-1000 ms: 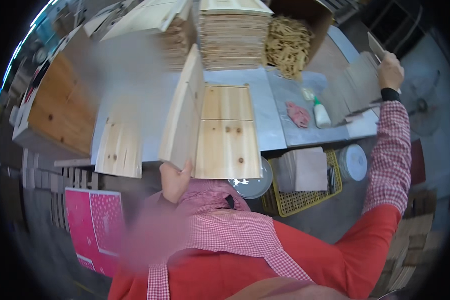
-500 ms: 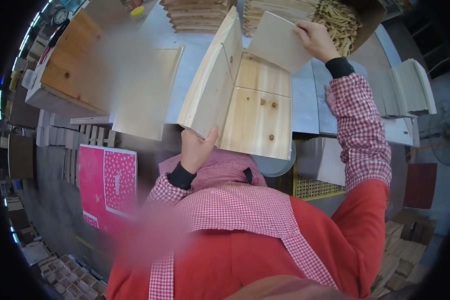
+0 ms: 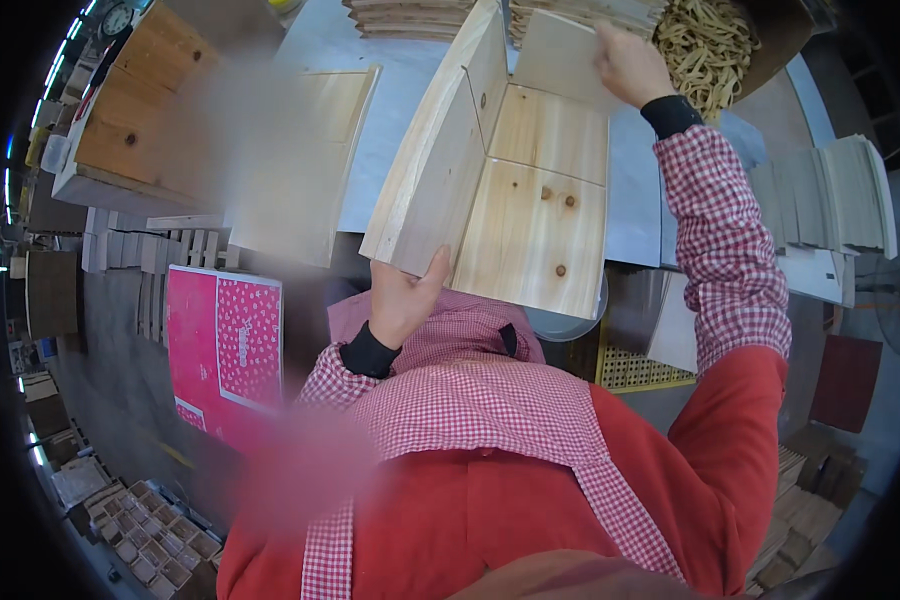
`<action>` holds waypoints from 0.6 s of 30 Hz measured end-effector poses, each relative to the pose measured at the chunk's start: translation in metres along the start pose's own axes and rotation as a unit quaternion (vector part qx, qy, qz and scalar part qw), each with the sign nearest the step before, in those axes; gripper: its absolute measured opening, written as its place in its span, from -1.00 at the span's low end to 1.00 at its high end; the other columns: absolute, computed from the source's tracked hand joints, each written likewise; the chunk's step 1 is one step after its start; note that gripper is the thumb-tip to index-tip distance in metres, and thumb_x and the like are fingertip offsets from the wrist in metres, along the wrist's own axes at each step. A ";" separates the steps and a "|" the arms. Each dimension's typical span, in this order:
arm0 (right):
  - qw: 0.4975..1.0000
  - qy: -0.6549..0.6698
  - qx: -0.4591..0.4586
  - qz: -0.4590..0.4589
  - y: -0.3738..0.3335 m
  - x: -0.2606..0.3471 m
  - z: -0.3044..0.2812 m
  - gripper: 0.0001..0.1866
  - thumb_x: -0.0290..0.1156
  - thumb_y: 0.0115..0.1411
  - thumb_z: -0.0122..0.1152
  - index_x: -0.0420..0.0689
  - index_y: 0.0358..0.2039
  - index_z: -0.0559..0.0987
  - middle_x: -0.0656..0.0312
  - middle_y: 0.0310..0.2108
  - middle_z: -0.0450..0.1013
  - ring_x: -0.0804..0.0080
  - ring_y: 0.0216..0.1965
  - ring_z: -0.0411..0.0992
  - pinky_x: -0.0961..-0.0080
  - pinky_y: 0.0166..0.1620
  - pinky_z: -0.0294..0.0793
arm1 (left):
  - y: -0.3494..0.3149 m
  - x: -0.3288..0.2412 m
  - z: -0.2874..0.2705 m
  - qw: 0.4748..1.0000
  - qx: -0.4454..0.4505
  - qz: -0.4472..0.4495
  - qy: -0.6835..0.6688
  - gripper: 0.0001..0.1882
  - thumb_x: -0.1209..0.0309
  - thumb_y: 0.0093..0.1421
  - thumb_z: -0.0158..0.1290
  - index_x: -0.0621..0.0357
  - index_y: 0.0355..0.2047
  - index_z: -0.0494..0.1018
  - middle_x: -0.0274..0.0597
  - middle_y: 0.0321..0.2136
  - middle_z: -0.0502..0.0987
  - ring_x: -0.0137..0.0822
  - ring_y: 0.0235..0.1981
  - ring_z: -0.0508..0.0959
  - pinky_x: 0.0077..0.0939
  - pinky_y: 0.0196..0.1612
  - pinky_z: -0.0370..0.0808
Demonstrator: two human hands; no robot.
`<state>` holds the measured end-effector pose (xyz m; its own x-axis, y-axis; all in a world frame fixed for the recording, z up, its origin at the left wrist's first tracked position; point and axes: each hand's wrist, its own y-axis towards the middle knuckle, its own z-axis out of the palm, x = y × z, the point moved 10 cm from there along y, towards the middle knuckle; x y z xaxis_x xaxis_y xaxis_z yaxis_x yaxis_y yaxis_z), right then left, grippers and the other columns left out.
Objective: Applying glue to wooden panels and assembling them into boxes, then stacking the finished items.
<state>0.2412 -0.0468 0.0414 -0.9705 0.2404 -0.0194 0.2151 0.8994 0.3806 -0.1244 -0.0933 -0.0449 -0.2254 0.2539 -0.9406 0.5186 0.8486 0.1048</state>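
Note:
A partly assembled wooden box stands in front of me, its pale knotty base board (image 3: pixel 535 240) tilted over the worktable edge. A tall side board (image 3: pixel 435 170) rises along its left. My left hand (image 3: pixel 407 300) is closed on the near lower corner of that side board, thumb on the inner face. At the far end of the base, a thin plain panel (image 3: pixel 560 62) stands upright across it. My right hand (image 3: pixel 635 68) is closed on this panel's upper right edge, its fingertips partly hidden and slightly blurred. Whether the panel sits in a groove I cannot tell.
Stacked wooden boards (image 3: pixel 410 18) lie behind the box. A carton of curled wood strips (image 3: pixel 705 55) stands at far right, with a stack of thin panels (image 3: pixel 830 195) nearer. A brown wooden box (image 3: pixel 135 120) is at left. Beneath the table edge is a round basin (image 3: pixel 570 322).
My right hand has brought the thin panel down and inward, from tilted above the base to upright at its far end. My left hand keeps its grip on the side board.

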 end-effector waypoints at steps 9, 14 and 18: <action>0.995 0.044 -0.054 -0.074 0.004 -0.001 -0.021 -0.59 -0.42 -0.01 0.12 -0.23 -0.10 0.40 -0.10 -0.46 0.48 -0.08 -0.32 0.46 0.06 -0.27 0.41 | -0.001 0.000 0.001 1.000 0.003 -0.003 0.007 -0.77 0.48 0.15 0.14 0.36 -0.20 0.48 -0.16 -0.33 0.56 -0.39 -0.28 0.52 -0.50 -0.22 0.46; 0.995 0.054 0.008 -0.081 0.003 0.006 -0.012 -0.56 -0.40 0.00 0.11 -0.24 -0.06 0.41 -0.09 -0.41 0.51 -0.06 -0.31 0.48 0.06 -0.26 0.42 | -0.001 0.000 0.002 1.000 0.003 -0.015 0.007 -0.78 0.49 0.15 0.13 0.36 -0.22 0.48 -0.16 -0.34 0.55 -0.38 -0.31 0.53 -0.49 -0.24 0.46; 0.995 0.040 0.035 -0.089 0.003 0.010 -0.012 -0.54 -0.40 -0.01 0.10 -0.25 -0.06 0.40 -0.11 -0.42 0.51 -0.09 -0.33 0.48 0.04 -0.27 0.43 | -0.002 0.002 0.001 1.000 -0.009 -0.018 -0.006 -0.81 0.51 0.13 0.12 0.36 -0.25 0.49 -0.14 -0.37 0.56 -0.35 -0.33 0.54 -0.45 -0.24 0.47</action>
<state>0.2303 -0.0460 0.0532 -0.9988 0.0481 -0.0061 0.0438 0.9488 0.3127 -0.1250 -0.0949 -0.0471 -0.2341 0.2181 -0.9474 0.4960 0.8650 0.0765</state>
